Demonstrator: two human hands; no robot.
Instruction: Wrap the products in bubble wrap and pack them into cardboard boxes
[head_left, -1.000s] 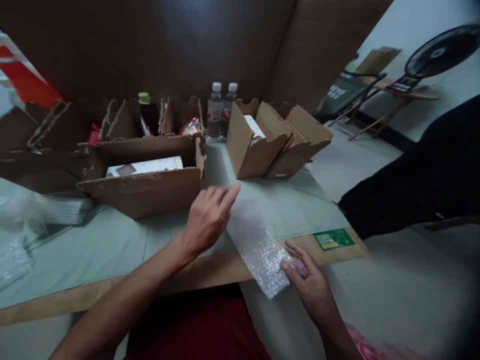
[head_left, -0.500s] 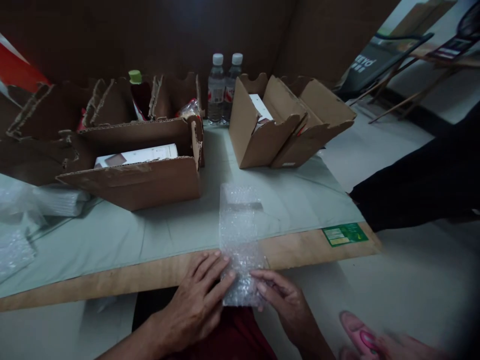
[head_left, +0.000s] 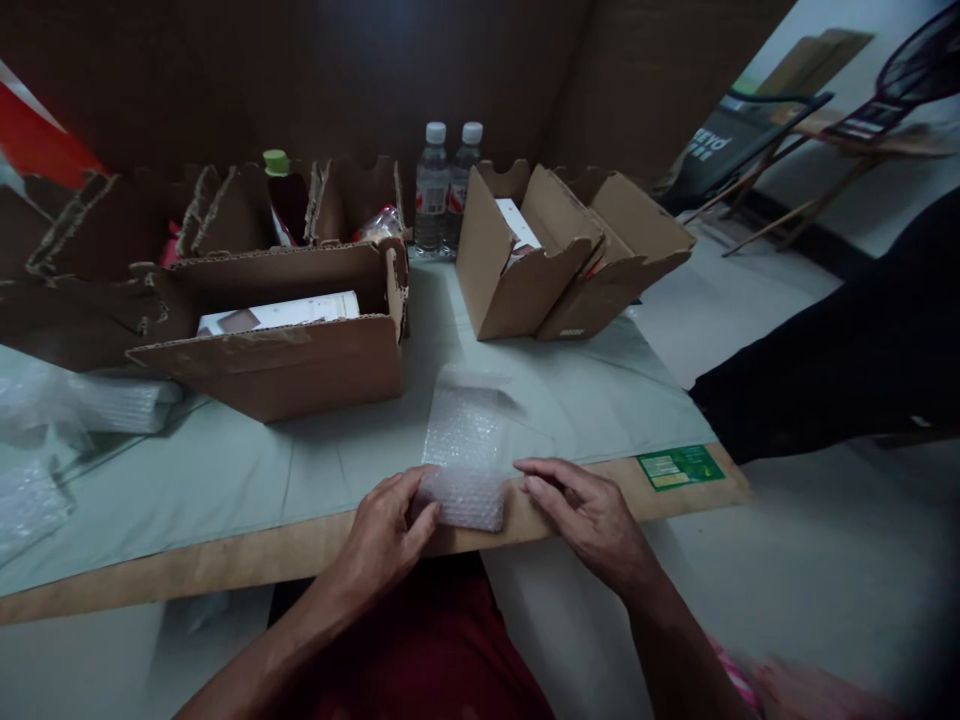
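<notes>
A clear bubble-wrap piece (head_left: 465, 430) lies on the pale green cloth and reaches over the wooden front edge of the table. Its near part looks doubled over. My left hand (head_left: 394, 520) touches the left side of this near part, with thumb and forefinger on either side of the corner. To the right of the wrap, a small gap away, my right hand (head_left: 589, 510) hovers with its thumb and forefinger apart and nothing between them.
Cardboard bins stand behind, one with a white box (head_left: 281, 312). Two water bottles (head_left: 431, 195) are beside the right-hand bins (head_left: 517, 280). More bubble wrap (head_left: 34, 500) lies far left. A person's dark-clothed leg (head_left: 832, 370) is at the right.
The bubble wrap has moved up onto the table edge, away from my lap. My right hand has let go of it and shifted right and forward. My left hand has moved left and forward.
</notes>
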